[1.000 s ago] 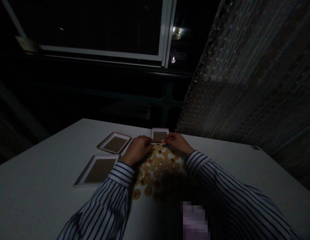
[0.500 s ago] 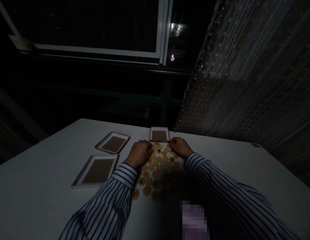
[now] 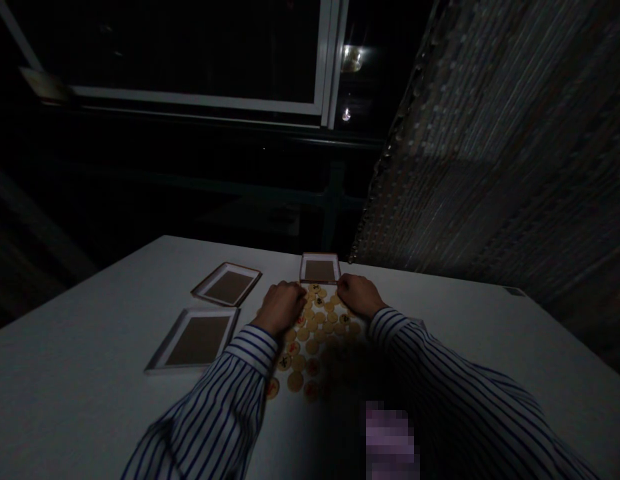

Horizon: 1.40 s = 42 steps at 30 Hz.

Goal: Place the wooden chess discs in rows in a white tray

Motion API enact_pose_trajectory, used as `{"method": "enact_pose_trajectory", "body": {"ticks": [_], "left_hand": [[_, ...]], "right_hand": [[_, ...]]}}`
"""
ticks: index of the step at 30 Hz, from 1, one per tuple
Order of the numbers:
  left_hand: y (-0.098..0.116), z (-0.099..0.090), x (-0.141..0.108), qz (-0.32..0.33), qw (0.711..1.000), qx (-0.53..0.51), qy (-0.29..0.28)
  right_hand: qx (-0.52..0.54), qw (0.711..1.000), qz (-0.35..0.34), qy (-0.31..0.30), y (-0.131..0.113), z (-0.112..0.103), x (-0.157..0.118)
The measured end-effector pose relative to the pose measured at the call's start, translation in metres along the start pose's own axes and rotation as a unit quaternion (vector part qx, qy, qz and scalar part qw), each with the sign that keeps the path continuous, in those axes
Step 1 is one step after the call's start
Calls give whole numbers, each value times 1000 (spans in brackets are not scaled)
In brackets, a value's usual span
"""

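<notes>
Many round pieces [image 3: 313, 347] lie between left hand [image 3: 279, 308] and right hand [image 3: 361, 296], fingers [image 3: 344, 287] curled, any grasp impossible to tell.

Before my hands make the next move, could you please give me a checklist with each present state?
1. Round pieces lying on the table: ok.
2. Far tray open side up: ok.
3. Left hand beside the pieces: ok.
4. Right hand holding a piece: cannot tell, too dark.
5. Near left tray apart from left sleeve: cannot tell, they overlap in view.
6. Light on the nearest pieces: not ok, several are very dark.
</notes>
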State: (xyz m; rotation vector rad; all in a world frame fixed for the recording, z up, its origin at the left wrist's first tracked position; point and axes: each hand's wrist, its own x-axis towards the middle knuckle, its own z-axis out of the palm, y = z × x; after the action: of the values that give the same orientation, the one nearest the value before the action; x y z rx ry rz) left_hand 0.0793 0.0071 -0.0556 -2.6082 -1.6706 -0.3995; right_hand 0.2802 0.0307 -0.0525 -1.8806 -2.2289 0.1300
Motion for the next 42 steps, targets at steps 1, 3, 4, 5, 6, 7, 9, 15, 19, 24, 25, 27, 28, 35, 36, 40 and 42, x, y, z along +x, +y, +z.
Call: {"method": "enact_pose_trajectory", "body": {"ticks": [1, 3, 4, 5, 6, 7, 9, 15, 19, 24, 25, 27, 28, 35, 36, 40, 42], "left_hand": [[0, 0, 0, -1, 1000, -1, 0], [0, 1, 0, -3, 1000, -2, 0], [0, 1, 0, -5, 1000, -2, -1], [0, 1, 0, -7, 1000, -2, -1], [1, 1, 0, -9, 1000, -1, -1], [1, 1, 0, -11, 1000, -1, -2], [1, 1, 0, -13, 1000, -1, -2], [2, 0, -1, -18, 1000, -8, -8], [2, 2, -1, -30, 999, -15, -14], [2, 2, -1, -32, 999, -18, -13], [2, 2, -1, -31, 999, -18, -13], [2, 1, -1, -31, 999, -19, -13], [3, 1, -1, -30, 999, -20, -13], [4, 2, -1, -35, 999, -35, -9], [4, 2, -1, -39, 998, -44, -7], [0, 2, 0, -54, 985, -160, 17], [-3, 0, 2, -64, 962, -264, 33]], "right_hand": [[-5, 1000, -16, 3, -3, -1, 0], [-20, 997, -69, 8, -12, -2, 1], [-29, 995, -97, 8, -16, -1, 2], [-32, 992, -122, 9, -21, -1, 3], [-35, 990, -136, 8, -26, 0, 5], [-36, 989, -146, 4, -30, 1, 6], [-37, 988, -149, -4, -36, 4, 8], [-41, 990, -133, -16, -40, 6, 11], [-44, 993, -113, -17, -30, 1, 12], [-56, 994, -90, -19, -17, -4, 11], [-59, 994, -87, -20, -16, -4, 10], [-63, 994, -82, -21, -15, -2, 10], [-64, 994, -80, -21, -15, -2, 10], [-67, 995, -75, -26, -17, 2, 9], [-67, 995, -76, -25, -16, 1, 8], [-63, 995, -81, -14, -15, -6, 5], [-43, 994, -101, -2, -17, -11, 3]]}}
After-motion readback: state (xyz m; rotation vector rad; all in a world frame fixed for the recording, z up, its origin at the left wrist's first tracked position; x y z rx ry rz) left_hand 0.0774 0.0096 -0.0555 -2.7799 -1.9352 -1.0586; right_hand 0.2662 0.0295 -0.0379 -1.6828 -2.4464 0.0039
